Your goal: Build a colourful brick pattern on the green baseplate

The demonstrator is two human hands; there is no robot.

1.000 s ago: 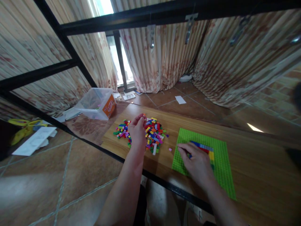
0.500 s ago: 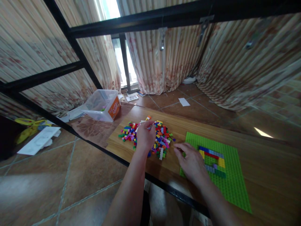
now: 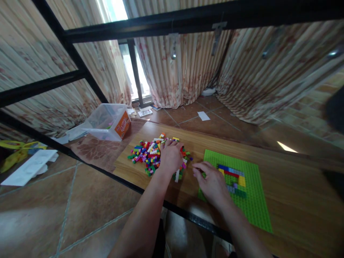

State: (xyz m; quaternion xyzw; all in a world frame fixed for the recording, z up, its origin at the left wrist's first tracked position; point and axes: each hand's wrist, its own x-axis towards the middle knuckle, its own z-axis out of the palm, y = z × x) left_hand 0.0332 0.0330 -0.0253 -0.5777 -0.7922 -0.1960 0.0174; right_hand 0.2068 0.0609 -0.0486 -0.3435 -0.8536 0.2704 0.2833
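My left hand point(image 3: 171, 156) lies over the right part of a pile of loose toy bricks point(image 3: 147, 152) in many colours. Its fingers are apart and reach down among the bricks; the fingertips are partly hidden. My right hand point(image 3: 213, 181) hovers by the left edge of a green baseplate point(image 3: 256, 204), thumb and index finger pinched together. Whatever may be between them is too small to make out. On the baseplate, blue, red, yellow, grey and green bricks form a rectangular outline point(image 3: 242, 181), with a small purple brick point(image 3: 235, 185) at its inner side.
The wooden board point(image 3: 298, 186) carries both pile and baseplate. A clear plastic box point(image 3: 104, 134) with an orange label stands beyond its left end. Black metal bars point(image 3: 150, 27) cross above and along the near edge. White paper point(image 3: 203, 116) lies on the tiled floor.
My left hand has moved right across the pile, its fingers now spread lower among the bricks. My right hand keeps its pinch near the baseplate. The view has turned slightly right.
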